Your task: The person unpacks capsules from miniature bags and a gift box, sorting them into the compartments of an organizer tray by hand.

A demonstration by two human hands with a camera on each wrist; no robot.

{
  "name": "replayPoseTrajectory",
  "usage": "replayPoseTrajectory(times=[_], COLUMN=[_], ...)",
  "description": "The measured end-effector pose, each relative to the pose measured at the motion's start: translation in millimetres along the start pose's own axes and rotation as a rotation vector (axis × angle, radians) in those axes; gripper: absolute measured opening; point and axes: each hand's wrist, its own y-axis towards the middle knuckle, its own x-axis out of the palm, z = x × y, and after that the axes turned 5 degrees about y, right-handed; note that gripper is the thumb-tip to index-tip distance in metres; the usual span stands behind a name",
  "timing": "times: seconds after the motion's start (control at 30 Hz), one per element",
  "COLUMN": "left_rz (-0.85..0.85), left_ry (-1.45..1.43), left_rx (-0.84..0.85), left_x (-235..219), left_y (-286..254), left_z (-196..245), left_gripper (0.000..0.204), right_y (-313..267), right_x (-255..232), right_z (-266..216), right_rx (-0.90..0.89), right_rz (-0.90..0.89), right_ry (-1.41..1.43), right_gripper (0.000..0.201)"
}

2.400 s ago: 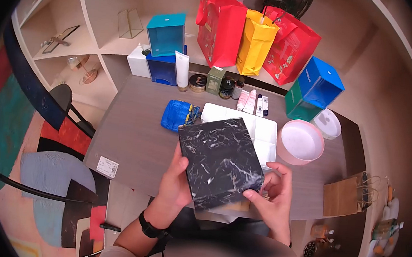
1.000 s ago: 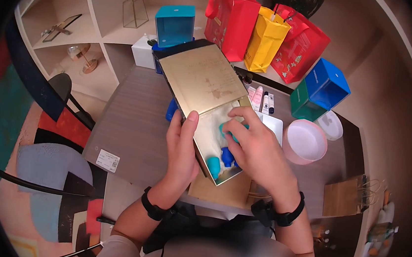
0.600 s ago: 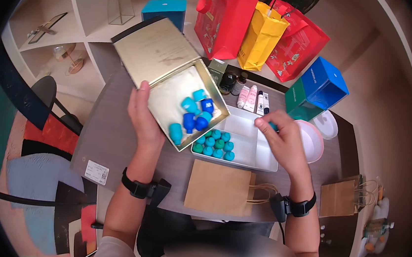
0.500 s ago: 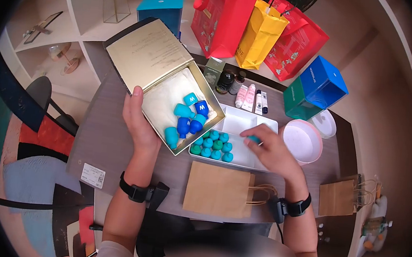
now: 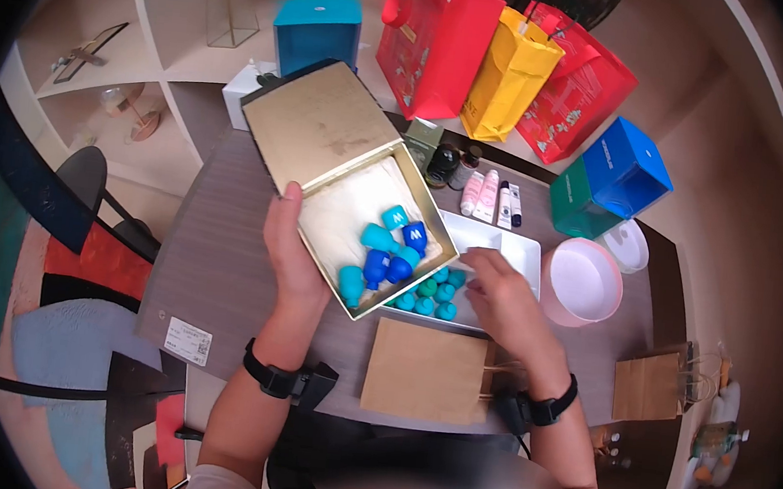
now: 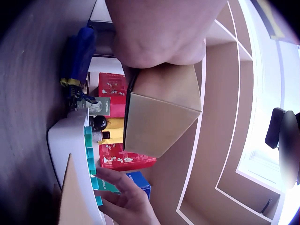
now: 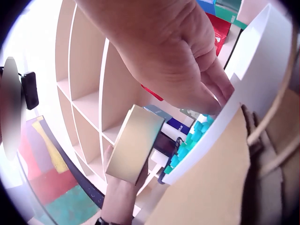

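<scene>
My left hand (image 5: 296, 259) holds a hinged box (image 5: 343, 207) tilted above the table, with its thumb over the near rim. The lid stands open, black marbled outside and gold inside. On the box's pale lining lie several small teal and blue bottles (image 5: 377, 267), some marked with a W. Below and to the right is a white compartmented tray (image 5: 524, 254), partly covered by the box. Small teal and green bottles (image 5: 427, 288) stand in rows in its near compartment. My right hand (image 5: 504, 298) reaches into the tray, thumb and fingers apart beside the end of those rows.
A brown paper bag (image 5: 422, 370) lies in front of the tray. Right of it stand a pink round tub (image 5: 586, 282) and a blue-green box (image 5: 610, 176). Behind are cosmetic tubes (image 5: 479, 195), red bags (image 5: 434, 46) and a yellow bag (image 5: 511, 77). A blue pouch (image 6: 79, 56) lies beyond the tray.
The closed box was opened and shifted left, then slightly back right. My right hand took a teal bottle from it, carried it over the tray, and now lowers beside the rows.
</scene>
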Motion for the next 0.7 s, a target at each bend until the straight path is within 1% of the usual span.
replayPoseTrajectory(times=[0.07,0.1,0.13,0.17,0.2,0.23,0.27,0.33,0.37,0.4,0.47,0.5,0.57,0.6,0.67,0.7], left_rz=[0.012,0.017,0.019,0.026,0.024,0.029,0.033,0.012,0.000,-0.005,-0.032,-0.029,0.012,0.018,0.047,0.054], left_ry=[0.020,0.069,0.119,0.049,0.053,0.085,0.114,0.152,0.189,0.190,0.215,0.214,0.145,0.144,0.147,0.147], left_rx=[0.025,0.050,0.069,0.086,0.087,0.088,0.090,0.104,0.121,0.119,0.133,0.137,0.132,0.133,0.135,0.130], left_x=[2.6,7.2,12.0,16.5,17.8,19.2,20.8,23.6,24.5,22.7,17.2,16.9,22.2,23.2,23.1,21.0], left_y=[-1.5,-4.0,-7.1,-10.4,-12.7,-15.1,-16.5,-19.2,-20.3,-20.4,-19.2,-18.6,-18.3,-17.4,-16.7,-15.8], left_z=[1.9,4.2,6.2,9.0,8.5,7.3,6.5,6.5,6.8,4.3,-0.6,-0.9,0.8,3.0,6.7,7.1], left_gripper=[0.059,0.056,0.054,0.035,0.035,0.035,0.035,0.035,0.035,0.035,0.036,0.036,0.037,0.037,0.037,0.037], right_y=[1.0,2.1,2.9,3.3,3.9,8.1,10.6,15.2,20.1,23.8,32.4,34.9,34.8,32.7,22.9,16.8], right_x=[-17.2,-23.7,-29.8,-34.6,-35.4,-31.3,-23.5,-7.0,-0.1,0.8,1.4,-0.1,-7.5,-12.7,-25.3,-31.0], right_z=[-17.2,-33.1,-48.2,-62.7,-73.7,-82.5,-88.1,-95.4,-94.4,-92.2,-90.5,-89.2,-82.3,-80.2,-77.2,-73.2], right_rx=[-0.065,-0.001,-0.009,-0.046,-0.077,-0.181,-0.178,-0.215,-0.170,-0.167,-0.134,-0.139,-0.130,-0.133,-0.134,-0.129], right_rz=[0.210,0.296,0.291,0.258,0.229,0.174,0.182,0.041,0.004,0.008,-0.078,-0.080,-0.048,-0.054,0.148,0.140], right_ry=[-0.049,-0.019,-0.015,0.003,0.022,0.001,0.002,-0.365,-0.380,-0.380,-0.359,-0.361,-0.109,-0.110,0.234,0.235], right_gripper=[0.030,0.024,0.024,0.022,0.021,0.028,0.028,0.038,0.044,0.044,0.039,0.039,0.031,0.031,0.025,0.025])
